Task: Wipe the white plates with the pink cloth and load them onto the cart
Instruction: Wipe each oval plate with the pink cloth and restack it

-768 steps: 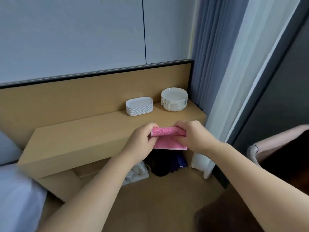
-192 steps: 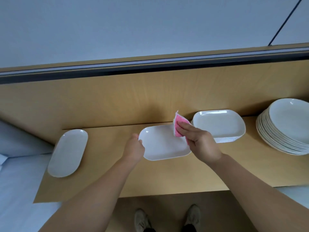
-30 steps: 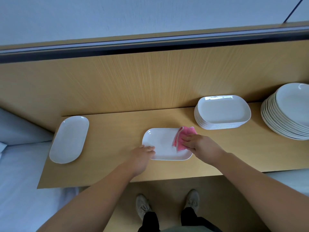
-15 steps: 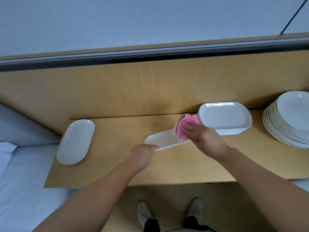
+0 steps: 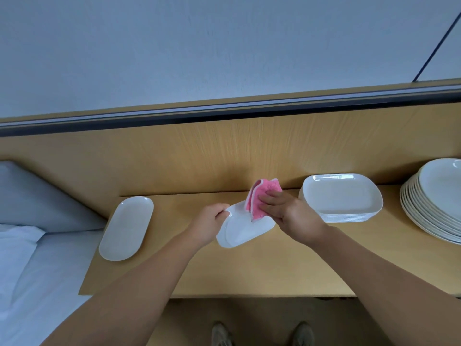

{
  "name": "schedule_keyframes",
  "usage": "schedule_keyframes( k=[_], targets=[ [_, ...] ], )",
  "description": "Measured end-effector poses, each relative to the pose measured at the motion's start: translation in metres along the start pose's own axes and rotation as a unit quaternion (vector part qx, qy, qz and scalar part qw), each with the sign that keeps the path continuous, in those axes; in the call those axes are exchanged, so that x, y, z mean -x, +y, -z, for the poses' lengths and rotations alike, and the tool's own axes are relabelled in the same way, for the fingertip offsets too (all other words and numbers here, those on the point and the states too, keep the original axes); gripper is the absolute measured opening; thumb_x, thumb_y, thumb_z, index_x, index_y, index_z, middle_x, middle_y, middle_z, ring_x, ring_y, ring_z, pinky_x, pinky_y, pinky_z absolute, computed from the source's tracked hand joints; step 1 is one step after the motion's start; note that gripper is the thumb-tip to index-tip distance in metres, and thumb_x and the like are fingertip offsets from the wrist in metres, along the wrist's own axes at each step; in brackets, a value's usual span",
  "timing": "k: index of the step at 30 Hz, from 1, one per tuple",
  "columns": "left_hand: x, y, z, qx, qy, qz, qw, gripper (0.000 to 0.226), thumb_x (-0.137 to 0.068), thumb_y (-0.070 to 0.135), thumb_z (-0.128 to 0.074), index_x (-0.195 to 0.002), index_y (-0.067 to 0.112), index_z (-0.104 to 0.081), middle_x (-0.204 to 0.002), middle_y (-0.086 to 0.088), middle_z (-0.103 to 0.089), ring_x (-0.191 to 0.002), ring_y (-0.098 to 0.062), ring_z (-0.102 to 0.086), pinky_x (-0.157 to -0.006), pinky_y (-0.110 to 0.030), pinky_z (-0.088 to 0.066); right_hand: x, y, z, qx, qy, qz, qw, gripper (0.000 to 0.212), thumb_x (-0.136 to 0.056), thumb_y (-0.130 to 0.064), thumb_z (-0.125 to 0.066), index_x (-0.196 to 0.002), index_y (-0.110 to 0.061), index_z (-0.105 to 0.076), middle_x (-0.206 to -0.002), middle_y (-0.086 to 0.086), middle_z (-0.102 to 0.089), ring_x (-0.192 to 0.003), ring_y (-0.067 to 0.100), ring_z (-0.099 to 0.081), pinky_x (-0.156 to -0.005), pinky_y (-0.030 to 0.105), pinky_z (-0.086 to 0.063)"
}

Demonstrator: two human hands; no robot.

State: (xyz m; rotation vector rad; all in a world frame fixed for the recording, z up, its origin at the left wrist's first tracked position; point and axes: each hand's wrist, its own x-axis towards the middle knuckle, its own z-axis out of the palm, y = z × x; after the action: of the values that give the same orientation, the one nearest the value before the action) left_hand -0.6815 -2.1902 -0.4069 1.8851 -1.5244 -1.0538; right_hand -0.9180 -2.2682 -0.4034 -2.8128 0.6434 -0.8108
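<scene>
A white oblong plate [image 5: 243,229] is held tilted above the wooden shelf [image 5: 249,268], its underside turned toward me. My left hand [image 5: 209,224] grips its left end. My right hand [image 5: 289,216] presses the folded pink cloth [image 5: 259,198] against the plate's upper right part, fingers fairly straight over the cloth. Another white oblong plate [image 5: 127,227] lies flat at the shelf's left end. The cart is not in view.
A stack of white rectangular plates [image 5: 341,198] stands just right of my right hand. A stack of round plates [image 5: 439,203] sits at the far right edge. A wooden back panel rises behind the shelf. A bed with white sheets [image 5: 27,265] borders the shelf's left end.
The plate lay flat on the shelf a second ago. My left hand has lifted and tipped it over, so its underside faces me. My right hand keeps the cloth on it.
</scene>
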Motion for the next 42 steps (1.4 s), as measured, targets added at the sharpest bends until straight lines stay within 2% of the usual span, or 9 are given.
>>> schedule_keyframes(
  k=[8,12,16,20,24,29,33,38,42],
  targets=[
    [-0.011,-0.013,0.008,0.059,-0.039,0.013,0.997,0.018,-0.098,0.012,-0.046,-0.092,0.012,-0.063,-0.067,0.014,-0.049,-0.062,-0.004,-0.041,-0.06,-0.023,-0.033,-0.022,0.002,-0.039,-0.02,-0.058,-0.02,0.998,0.04,-0.066,0.008,-0.082,-0.102,-0.008,-0.076,-0.11,0.008,-0.072,-0.1,0.028,-0.07,-0.076,0.04,-0.06],
    [-0.014,-0.019,0.011,0.107,-0.066,0.039,0.991,0.016,-0.085,0.009,-0.062,-0.094,0.021,-0.068,-0.077,0.005,-0.061,-0.071,-0.01,-0.052,-0.064,-0.026,-0.038,-0.028,0.003,-0.053,-0.033,-0.092,-0.009,0.995,0.038,-0.065,0.012,-0.08,-0.099,-0.005,-0.075,-0.102,0.008,-0.073,-0.092,0.029,-0.07,-0.071,0.037,-0.06],
    [-0.017,-0.024,0.005,0.071,-0.028,0.065,0.995,0.016,-0.085,0.003,-0.061,-0.083,0.018,-0.066,-0.07,0.004,-0.057,-0.065,-0.009,-0.047,-0.061,-0.027,-0.035,-0.029,0.004,-0.072,-0.023,-0.101,-0.028,0.994,0.051,-0.063,0.012,-0.081,-0.111,-0.003,-0.071,-0.115,0.013,-0.069,-0.104,0.033,-0.067,-0.083,0.042,-0.058],
    [-0.021,-0.026,0.001,0.042,-0.017,0.077,0.996,0.008,-0.086,0.007,-0.057,-0.084,0.007,-0.065,-0.068,0.001,-0.054,-0.064,-0.013,-0.044,-0.061,-0.028,-0.033,-0.028,0.005,-0.099,-0.011,-0.219,-0.078,0.973,0.066,-0.078,0.006,-0.06,-0.14,-0.013,-0.05,-0.148,0.01,-0.044,-0.134,0.04,-0.041,-0.101,0.058,-0.041],
    [-0.024,-0.026,0.001,0.024,-0.013,0.087,0.996,0.014,-0.087,0.006,-0.057,-0.087,0.014,-0.068,-0.071,0.003,-0.058,-0.065,-0.012,-0.047,-0.059,-0.024,-0.035,-0.031,0.007,-0.102,-0.025,-0.237,-0.091,0.967,0.063,-0.078,0.01,-0.054,-0.137,-0.011,-0.054,-0.145,0.011,-0.048,-0.133,0.041,-0.042,-0.099,0.061,-0.041],
    [-0.027,-0.029,0.001,0.009,-0.012,0.099,0.995,0.021,-0.086,0.008,-0.059,-0.099,0.021,-0.07,-0.084,0.003,-0.068,-0.077,-0.013,-0.06,-0.063,-0.023,-0.044,-0.028,0.027,-0.093,-0.023,-0.25,-0.14,0.958,0.059,-0.089,0.008,-0.047,-0.143,-0.017,-0.047,-0.155,0.001,-0.035,-0.145,0.029,-0.025,-0.112,0.048,-0.032],
    [-0.03,-0.035,0.0,0.002,-0.01,0.12,0.993,0.023,-0.087,0.013,-0.059,-0.106,0.022,-0.069,-0.091,-0.002,-0.07,-0.087,-0.022,-0.065,-0.071,-0.032,-0.051,-0.019,0.049,-0.091,-0.03,-0.222,-0.186,0.957,0.057,-0.086,0.011,-0.054,-0.136,-0.017,-0.056,-0.147,0.001,-0.046,-0.136,0.029,-0.042,-0.095,0.043,-0.05],
    [-0.029,-0.039,-0.003,0.003,-0.003,0.139,0.99,0.019,-0.086,0.011,-0.06,-0.101,0.021,-0.068,-0.086,0.002,-0.067,-0.078,-0.017,-0.061,-0.067,-0.03,-0.05,-0.011,0.057,-0.084,-0.019,-0.259,-0.254,0.932,0.047,-0.102,-0.006,-0.037,-0.146,-0.022,-0.042,-0.15,-0.004,-0.042,-0.128,0.024,-0.046,-0.097,0.024,-0.035],
    [-0.027,-0.047,-0.008,-0.005,-0.001,0.16,0.987,0.008,-0.084,0.012,-0.06,-0.088,0.014,-0.066,-0.077,-0.007,-0.062,-0.068,-0.014,-0.052,-0.059,-0.026,-0.042,0.002,0.05,-0.089,-0.047,-0.252,-0.3,0.919,0.048,-0.099,-0.003,-0.041,-0.145,-0.013,-0.041,-0.148,0.001,-0.044,-0.126,0.031,-0.047,-0.095,0.033,-0.04]
  ],
)
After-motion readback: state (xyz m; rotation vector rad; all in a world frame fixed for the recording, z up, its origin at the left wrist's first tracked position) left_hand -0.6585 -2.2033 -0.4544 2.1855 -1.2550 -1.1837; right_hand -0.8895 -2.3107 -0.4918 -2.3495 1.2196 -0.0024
